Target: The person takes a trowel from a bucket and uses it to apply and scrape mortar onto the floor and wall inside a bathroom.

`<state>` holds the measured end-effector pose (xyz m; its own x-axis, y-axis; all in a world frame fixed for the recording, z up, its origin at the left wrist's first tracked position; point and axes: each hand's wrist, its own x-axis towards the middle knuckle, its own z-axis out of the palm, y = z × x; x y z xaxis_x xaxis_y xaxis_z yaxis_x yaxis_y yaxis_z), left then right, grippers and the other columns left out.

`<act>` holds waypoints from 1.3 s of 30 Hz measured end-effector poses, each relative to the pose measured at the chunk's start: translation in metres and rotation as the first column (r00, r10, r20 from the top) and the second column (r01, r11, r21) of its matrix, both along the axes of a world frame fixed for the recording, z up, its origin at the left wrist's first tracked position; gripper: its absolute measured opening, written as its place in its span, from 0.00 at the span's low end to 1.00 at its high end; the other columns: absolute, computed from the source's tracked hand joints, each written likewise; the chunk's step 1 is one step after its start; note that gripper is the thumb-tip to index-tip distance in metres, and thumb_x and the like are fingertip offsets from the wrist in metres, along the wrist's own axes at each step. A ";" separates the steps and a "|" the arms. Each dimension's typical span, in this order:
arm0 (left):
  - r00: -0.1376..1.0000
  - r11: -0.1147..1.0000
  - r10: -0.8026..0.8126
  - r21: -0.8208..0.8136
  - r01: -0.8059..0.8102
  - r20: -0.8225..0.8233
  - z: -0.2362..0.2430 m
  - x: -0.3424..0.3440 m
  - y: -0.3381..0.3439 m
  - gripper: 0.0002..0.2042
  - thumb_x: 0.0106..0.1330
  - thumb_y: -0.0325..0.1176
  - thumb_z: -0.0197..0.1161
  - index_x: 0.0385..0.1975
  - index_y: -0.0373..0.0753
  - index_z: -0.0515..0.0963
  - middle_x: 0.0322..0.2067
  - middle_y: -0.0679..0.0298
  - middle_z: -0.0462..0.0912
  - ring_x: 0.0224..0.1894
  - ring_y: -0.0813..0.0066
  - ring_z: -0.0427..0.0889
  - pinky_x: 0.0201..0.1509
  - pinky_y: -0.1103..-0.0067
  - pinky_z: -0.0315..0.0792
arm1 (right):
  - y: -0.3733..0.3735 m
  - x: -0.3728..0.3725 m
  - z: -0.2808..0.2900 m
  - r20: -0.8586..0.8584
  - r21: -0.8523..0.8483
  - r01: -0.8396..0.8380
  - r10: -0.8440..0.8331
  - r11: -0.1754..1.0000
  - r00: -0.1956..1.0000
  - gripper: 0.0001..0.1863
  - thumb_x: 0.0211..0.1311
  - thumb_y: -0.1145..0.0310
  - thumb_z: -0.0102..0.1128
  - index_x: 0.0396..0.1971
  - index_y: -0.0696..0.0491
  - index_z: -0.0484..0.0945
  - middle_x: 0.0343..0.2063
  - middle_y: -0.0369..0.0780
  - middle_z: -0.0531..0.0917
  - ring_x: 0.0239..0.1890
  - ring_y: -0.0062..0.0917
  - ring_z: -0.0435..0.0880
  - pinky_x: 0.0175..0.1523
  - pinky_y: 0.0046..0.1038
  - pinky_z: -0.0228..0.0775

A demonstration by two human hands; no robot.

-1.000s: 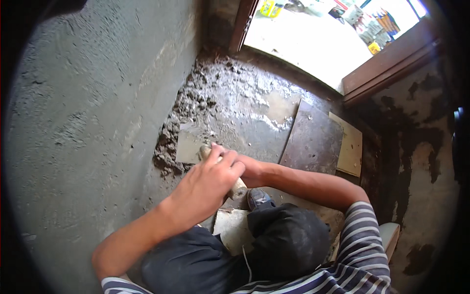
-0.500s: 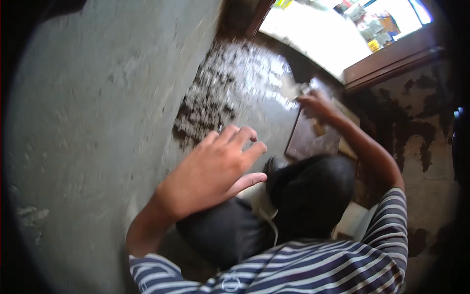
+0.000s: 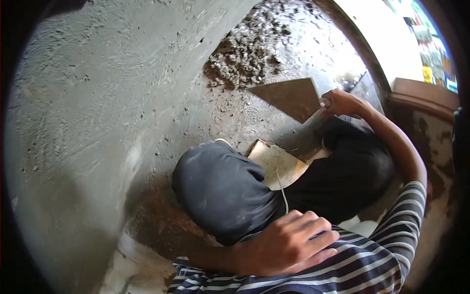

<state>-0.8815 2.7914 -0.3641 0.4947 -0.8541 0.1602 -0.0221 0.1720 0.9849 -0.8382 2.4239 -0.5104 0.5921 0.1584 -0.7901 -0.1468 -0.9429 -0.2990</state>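
Observation:
My right hand (image 3: 342,105) grips the small pale handle of a trowel (image 3: 290,97), its flat, dark, pointed blade held out over the grimy floor (image 3: 225,115), just below a heap of lumpy wet grey mortar (image 3: 245,54) along the wall's foot. My left hand (image 3: 293,245), fingers loosely bent and apart, is held empty over my striped shirt (image 3: 355,262). My dark-trousered knees (image 3: 220,191) are bent below the trowel, with a pale stained board (image 3: 264,157) between them.
A rough grey plastered wall (image 3: 88,98) rises at the left. A bright doorway (image 3: 369,29) with a brown wooden frame (image 3: 421,95) is at upper right, colourful clutter beyond. A dark board (image 3: 367,88) lies near the sill. The right wall (image 3: 428,142) is patchy.
Both hands were together on the trowel; my left let go and drew back toward my body. My right carried the trowel rightward, and the view has turned.

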 end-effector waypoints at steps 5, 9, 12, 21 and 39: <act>0.991 0.998 0.063 -0.002 -0.064 -0.116 -0.029 -0.002 -0.039 0.10 0.61 0.35 0.65 0.38 0.38 0.76 0.35 0.61 0.77 0.36 0.66 0.78 0.40 0.74 0.70 | 0.048 0.041 -0.084 0.105 0.260 -0.308 0.290 0.915 0.951 0.17 0.50 0.64 0.61 0.38 0.53 0.69 0.25 0.48 0.80 0.31 0.46 0.80 0.36 0.45 0.70; 0.954 0.987 0.122 0.135 -0.087 -0.274 -0.032 0.001 -0.055 0.07 0.62 0.30 0.63 0.37 0.38 0.76 0.34 0.61 0.78 0.36 0.65 0.78 0.41 0.74 0.69 | 0.081 0.036 -0.152 0.130 0.245 -0.343 0.320 0.907 0.938 0.16 0.62 0.53 0.53 0.39 0.51 0.70 0.23 0.47 0.80 0.30 0.43 0.82 0.32 0.44 0.74; 0.925 0.997 0.025 0.076 0.004 -0.379 -0.034 0.001 -0.071 0.07 0.62 0.28 0.62 0.39 0.38 0.75 0.34 0.59 0.78 0.37 0.63 0.77 0.41 0.73 0.69 | 0.084 0.054 -0.181 0.237 0.286 -0.460 0.403 0.841 0.884 0.20 0.68 0.48 0.44 0.38 0.51 0.72 0.21 0.47 0.80 0.27 0.38 0.83 0.30 0.42 0.76; 0.871 0.998 0.016 0.056 0.014 -0.491 -0.040 0.011 -0.075 0.07 0.64 0.30 0.59 0.40 0.38 0.74 0.36 0.60 0.77 0.38 0.63 0.76 0.43 0.72 0.68 | 0.016 0.118 -0.177 0.283 -0.031 -0.103 0.108 0.994 0.953 0.22 0.55 0.46 0.59 0.36 0.52 0.79 0.24 0.48 0.82 0.29 0.41 0.83 0.36 0.40 0.75; 0.740 0.936 -0.336 -0.295 0.193 -0.582 -0.046 0.021 -0.048 0.09 0.65 0.34 0.56 0.37 0.35 0.73 0.35 0.58 0.76 0.38 0.63 0.76 0.46 0.69 0.69 | 0.061 -0.101 -0.153 -0.226 0.301 0.951 -0.974 -0.066 0.004 0.10 0.52 0.73 0.62 0.25 0.55 0.68 0.16 0.35 0.72 0.13 0.20 0.71 0.16 0.26 0.67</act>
